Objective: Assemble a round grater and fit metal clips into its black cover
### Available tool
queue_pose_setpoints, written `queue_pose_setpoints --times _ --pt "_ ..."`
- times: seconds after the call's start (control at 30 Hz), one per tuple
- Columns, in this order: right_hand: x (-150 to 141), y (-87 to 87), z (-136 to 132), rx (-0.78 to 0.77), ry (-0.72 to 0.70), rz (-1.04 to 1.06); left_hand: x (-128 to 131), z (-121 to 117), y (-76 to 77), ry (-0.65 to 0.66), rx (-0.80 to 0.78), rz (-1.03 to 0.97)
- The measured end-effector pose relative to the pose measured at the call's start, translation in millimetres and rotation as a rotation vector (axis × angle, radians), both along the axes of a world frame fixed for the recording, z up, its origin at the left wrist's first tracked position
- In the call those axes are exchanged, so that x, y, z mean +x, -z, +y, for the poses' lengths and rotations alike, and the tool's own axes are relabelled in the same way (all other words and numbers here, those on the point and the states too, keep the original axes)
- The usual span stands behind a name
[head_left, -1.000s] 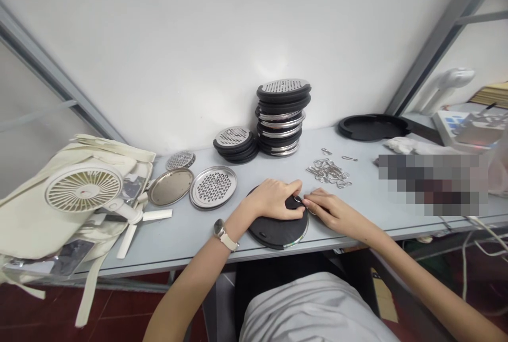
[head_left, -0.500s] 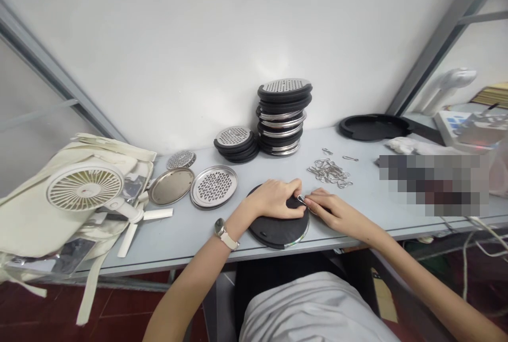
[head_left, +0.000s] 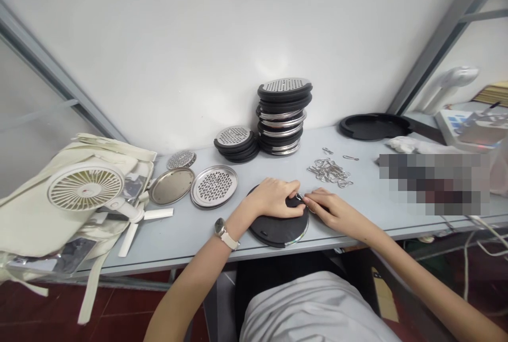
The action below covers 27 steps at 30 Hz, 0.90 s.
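A black round disc [head_left: 273, 232] lies on the table in front of me, with a shiny edge on its near right side. My left hand [head_left: 273, 198] rests across the top of it, thumb and index finger curled about its right part, holding it down. At that right edge my right hand [head_left: 325, 207] pinches a small metal wire hook [head_left: 300, 198] against the disc. Most of the hook is hidden by my fingertips. Just beyond my right hand lies a loose pile of metal wire hooks [head_left: 330, 171].
Behind stand a tall stack of black-rimmed grater discs [head_left: 283, 114] and a lower stack [head_left: 235, 143]. Left are a metal grater plate [head_left: 214, 187], a plain metal lid [head_left: 171, 186], a white fan [head_left: 89, 188] and a cream bag [head_left: 32, 209]. A black tray [head_left: 375, 127] lies at back right.
The metal hook has tilted down and in toward the disc; its loop, which stood out between my hands, shows less now. Both hands stay nearly in place.
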State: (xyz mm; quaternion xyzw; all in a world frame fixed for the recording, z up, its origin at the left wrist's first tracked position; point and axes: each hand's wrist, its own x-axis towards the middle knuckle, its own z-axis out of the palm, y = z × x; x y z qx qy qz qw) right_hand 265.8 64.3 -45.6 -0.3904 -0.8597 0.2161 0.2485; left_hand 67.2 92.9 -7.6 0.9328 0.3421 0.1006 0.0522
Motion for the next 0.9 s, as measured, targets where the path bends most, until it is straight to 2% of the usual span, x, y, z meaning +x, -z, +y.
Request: queue_pose_setpoints --times 0.2,0.5,0.9 --pt "0.3 -2.7 -1.4 -0.022 -0.001 0.006 0.3 -1.1 -3.1 -0.012 -0.001 0.019" --pt "1.5 -0.3 -1.3 -0.002 0.000 -0.028 0.3 -1.0 -4.6 0.035 -0.040 0.038" --pt "1.1 -4.7 -3.4 -0.006 -0.029 -0.009 -0.2 -0.6 -3.6 0.087 -0.010 0.005"
